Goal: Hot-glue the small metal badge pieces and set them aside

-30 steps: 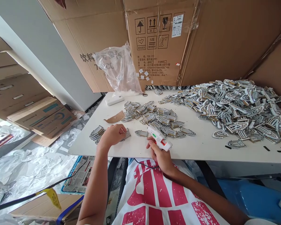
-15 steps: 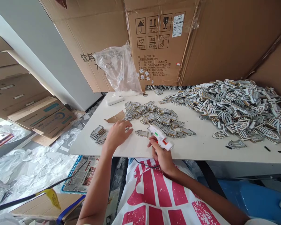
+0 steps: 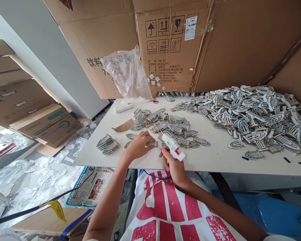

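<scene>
My right hand point(image 3: 172, 164) is wrapped round a white glue gun point(image 3: 173, 147), its nozzle pointing up and left. My left hand point(image 3: 139, 145) is over the table with its fingers on a small arch-shaped metal-look piece point(image 3: 152, 144); the fingertips are partly hidden. Two more pieces point(image 3: 130, 136) show beside the left hand, partly covered by it. A small stack of pieces point(image 3: 107, 144) lies further left. Behind both hands is a loose heap of similar pieces point(image 3: 163, 122).
A big pile of pieces point(image 3: 256, 113) covers the table's right side. Dark strips point(image 3: 287, 159) lie near its front edge. Brown paper point(image 3: 124, 126), a white box point(image 3: 123, 107) and a clear plastic bag point(image 3: 130, 73) are at the left, before cardboard point(image 3: 175, 50).
My left hand has moved right, from beside the stack to the piece near the glue gun. Pieces now show where it was. My right hand and the glue gun have shifted slightly right.
</scene>
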A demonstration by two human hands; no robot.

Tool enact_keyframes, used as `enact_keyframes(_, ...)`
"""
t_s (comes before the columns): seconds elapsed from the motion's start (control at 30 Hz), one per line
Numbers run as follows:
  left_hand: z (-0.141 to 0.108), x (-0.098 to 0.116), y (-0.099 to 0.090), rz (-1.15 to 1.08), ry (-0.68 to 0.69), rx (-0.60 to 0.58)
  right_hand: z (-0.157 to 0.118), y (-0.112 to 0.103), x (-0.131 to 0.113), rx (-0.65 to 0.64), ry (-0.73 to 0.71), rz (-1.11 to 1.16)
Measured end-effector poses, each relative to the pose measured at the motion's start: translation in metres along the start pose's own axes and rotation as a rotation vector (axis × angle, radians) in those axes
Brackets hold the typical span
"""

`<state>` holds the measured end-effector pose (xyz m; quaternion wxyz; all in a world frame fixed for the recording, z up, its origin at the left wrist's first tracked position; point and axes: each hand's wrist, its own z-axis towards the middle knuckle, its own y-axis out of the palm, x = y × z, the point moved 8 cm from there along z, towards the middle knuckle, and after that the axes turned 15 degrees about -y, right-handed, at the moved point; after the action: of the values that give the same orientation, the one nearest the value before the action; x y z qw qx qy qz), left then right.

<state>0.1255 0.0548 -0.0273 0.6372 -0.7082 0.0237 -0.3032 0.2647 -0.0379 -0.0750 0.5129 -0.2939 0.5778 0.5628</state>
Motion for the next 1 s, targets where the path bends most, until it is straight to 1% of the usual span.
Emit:
enact_keyframes(0.1, 0.001, 0.0, -0.002, -0.021, -0.019, 0.001, 0.0, -0.001, 0.001, 0.001, -0.004, 0.001)
enact_keyframes(0.23, 0.001, -0.005, -0.005, -0.118, -0.104, -0.034, -0.001, -0.001, 0.004, -0.001, -0.007, 0.011)
enact_keyframes(0.33, 0.0, -0.009, -0.011, -0.195, -0.135, -0.049, -0.001, -0.001, 0.006, -0.011, -0.008, 0.011)
enact_keyframes(0.4, 0.0, -0.009, -0.017, -0.246, -0.135, -0.035, -0.001, -0.001, 0.007, -0.011, -0.01, 0.019)
enact_keyframes(0.5, 0.0, -0.011, -0.031, -0.42, -0.156, 0.037, -0.002, -0.001, 0.008, -0.013, -0.007, 0.031)
enact_keyframes(0.57, 0.0, -0.016, -0.04, -0.598, -0.213, 0.095, -0.003, 0.0, 0.006, -0.022, -0.001, 0.027)
enact_keyframes(0.67, -0.004, -0.024, -0.048, -0.875, -0.308, 0.171, -0.006, 0.001, 0.003, -0.036, 0.003, 0.005)
enact_keyframes(0.73, -0.008, -0.028, -0.054, -0.996, -0.332, 0.238, -0.008, 0.002, 0.001, -0.042, 0.009, -0.017)
enact_keyframes(0.8, -0.011, -0.029, -0.055, -1.025, -0.342, 0.268, -0.009, 0.003, 0.0, -0.041, 0.016, -0.034)
enact_keyframes(0.93, -0.012, -0.024, -0.05, -0.998, -0.362, 0.213, -0.011, 0.003, 0.002, -0.047, 0.025, -0.049)
enact_keyframes(1.0, -0.013, -0.019, -0.05, -0.994, -0.349, 0.227, -0.011, 0.003, 0.002, -0.053, 0.026, -0.058)
